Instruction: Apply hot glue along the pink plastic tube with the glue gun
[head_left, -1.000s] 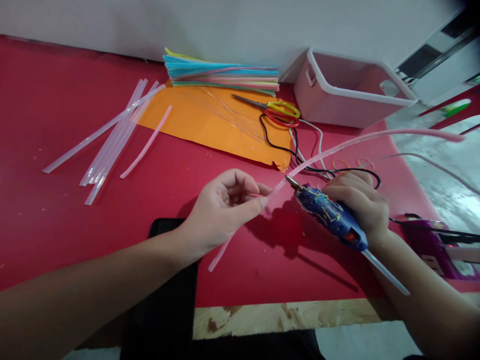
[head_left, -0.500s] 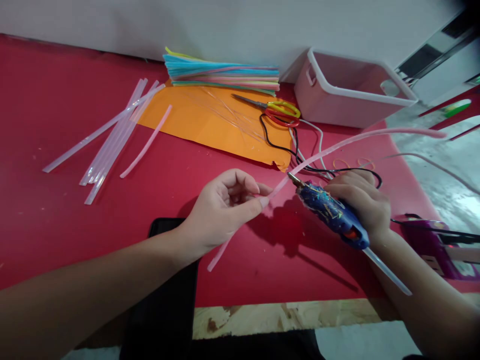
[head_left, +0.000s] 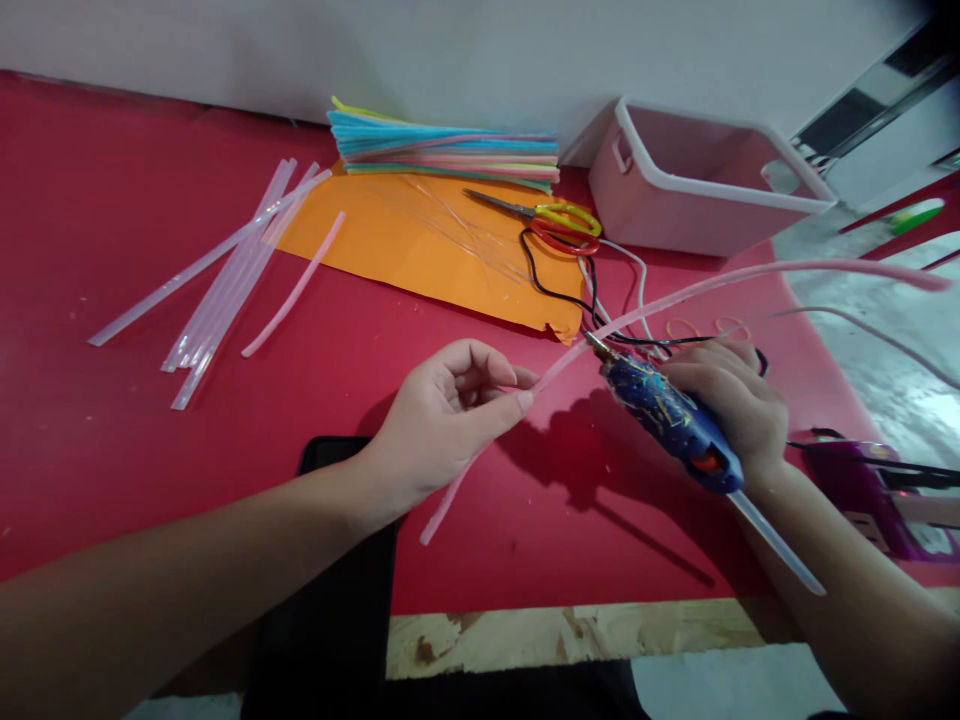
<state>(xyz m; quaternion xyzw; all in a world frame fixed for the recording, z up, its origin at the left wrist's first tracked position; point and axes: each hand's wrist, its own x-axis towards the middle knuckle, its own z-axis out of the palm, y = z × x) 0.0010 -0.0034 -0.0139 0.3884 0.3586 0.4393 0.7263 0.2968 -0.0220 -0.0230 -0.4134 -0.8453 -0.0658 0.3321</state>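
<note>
Between thumb and fingers, my left hand (head_left: 457, 420) pinches a long pink pipe cleaner (head_left: 697, 288). Its short end hangs down below the hand, and its long end arches away to the right. My right hand (head_left: 731, 400) is wrapped round a blue hot glue gun (head_left: 667, 415) smeared with strands of glue. The gun's metal nozzle is at the pipe cleaner, a little right of my left fingertips; whether they touch I cannot tell. A clear glue stick (head_left: 780, 545) sticks out of the gun's back end.
Several glue sticks (head_left: 225, 270) and a short pink pipe cleaner (head_left: 296, 285) lie at left. Behind are an orange envelope (head_left: 367, 245), scissors (head_left: 559, 220), coloured pipe cleaners (head_left: 442, 150) and a pink bin (head_left: 675, 200). Cords (head_left: 645, 340), a purple power strip (head_left: 862, 490) and a black phone-like slab (head_left: 337, 600) are near.
The glue gun has shifted slightly right and up along the pipe cleaner. The pipe cleaner's far end has swung further right and a little lower. My left hand keeps its pinch.
</note>
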